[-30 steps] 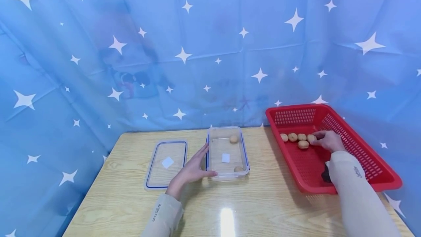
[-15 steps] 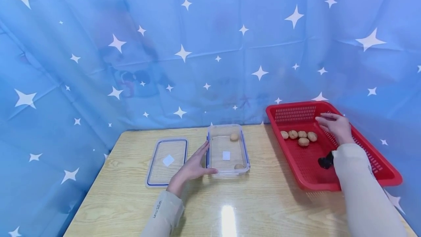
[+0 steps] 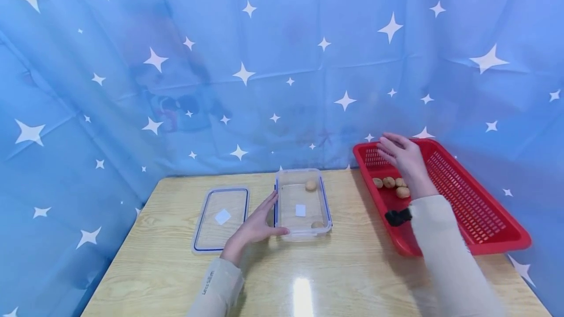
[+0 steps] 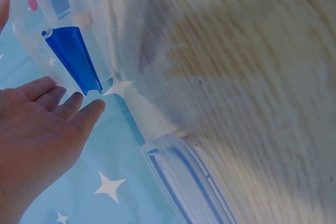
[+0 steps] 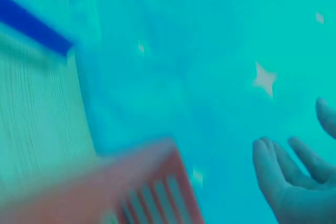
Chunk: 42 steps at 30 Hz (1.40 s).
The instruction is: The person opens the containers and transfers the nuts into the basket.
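Observation:
My left hand (image 3: 253, 234) rests at the left side of a clear plastic food box (image 3: 327, 204) with blue clips, its thumb by the near corner. In the left wrist view its straight fingers reach toward a blue side clip (image 4: 73, 59). Inside the box lie a walnut (image 3: 311, 186) at the far right and another at the near right. My right hand (image 3: 407, 160) is raised over the left part of a red plastic basket (image 3: 484, 199), fingers loosely bent and nothing seen between them. Several walnuts (image 3: 403, 192) lie in the basket below it, partly hidden by the hand.
The box's clear lid (image 3: 202, 229) with a blue seal lies flat left of the box, partly behind my left hand. The wooden table (image 3: 282, 273) ends at a blue star-printed curtain (image 3: 282, 62). A small black object (image 3: 398, 217) sits at my right cuff.
My right hand has let go of a walnut, which stays in the basket with the others, then risen and swung left across the basket. My left hand stays at the box.

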Motion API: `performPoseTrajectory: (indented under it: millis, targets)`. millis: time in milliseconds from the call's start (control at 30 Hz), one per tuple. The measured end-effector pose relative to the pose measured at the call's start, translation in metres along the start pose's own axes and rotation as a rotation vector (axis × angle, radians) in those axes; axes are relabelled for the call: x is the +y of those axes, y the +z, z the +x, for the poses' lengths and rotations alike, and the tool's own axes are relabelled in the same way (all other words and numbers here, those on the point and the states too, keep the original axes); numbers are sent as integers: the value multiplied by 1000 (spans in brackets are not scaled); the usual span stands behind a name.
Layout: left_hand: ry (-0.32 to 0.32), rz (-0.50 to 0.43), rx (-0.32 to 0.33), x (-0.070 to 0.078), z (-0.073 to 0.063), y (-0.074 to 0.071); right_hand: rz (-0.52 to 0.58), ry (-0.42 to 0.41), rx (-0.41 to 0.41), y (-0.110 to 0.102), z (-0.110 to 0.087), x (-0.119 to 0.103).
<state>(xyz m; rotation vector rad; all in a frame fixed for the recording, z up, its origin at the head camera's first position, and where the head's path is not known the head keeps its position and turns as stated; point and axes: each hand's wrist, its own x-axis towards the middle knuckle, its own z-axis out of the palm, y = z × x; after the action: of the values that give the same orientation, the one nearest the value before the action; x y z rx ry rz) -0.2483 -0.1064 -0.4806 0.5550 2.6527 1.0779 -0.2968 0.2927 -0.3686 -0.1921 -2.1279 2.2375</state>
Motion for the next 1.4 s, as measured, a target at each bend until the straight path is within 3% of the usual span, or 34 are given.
performPoseTrajectory:
  millis: [167, 300, 467, 600, 733, 1033, 1167, 1400]
  targets:
    - [21, 8, 11, -3, 0, 0, -45, -25, -58, 50, -3, 11]
    - [13, 9, 7, -5, -2, 0, -92, -8, -120, 87, -3, 35]
    - [18, -5, 7, -7, -3, 1, -48, 36, -201, 127, -3, 69]
    - [24, -10, 0, -7, -2, 4, -149, 55, -234, 149, -6, 93]
    - [25, -9, 4, -8, 0, 6, -317, 32, -250, 163, -4, 111]
    - [41, -13, 6, -7, 1, 5, -506, 3, -298, 180, -6, 130]
    - [41, -8, 7, -7, 0, 5, -619, -43, -373, 187, -14, 140]
    - [45, 5, 5, -7, 2, 2, -649, -92, -410, 194, -15, 142]
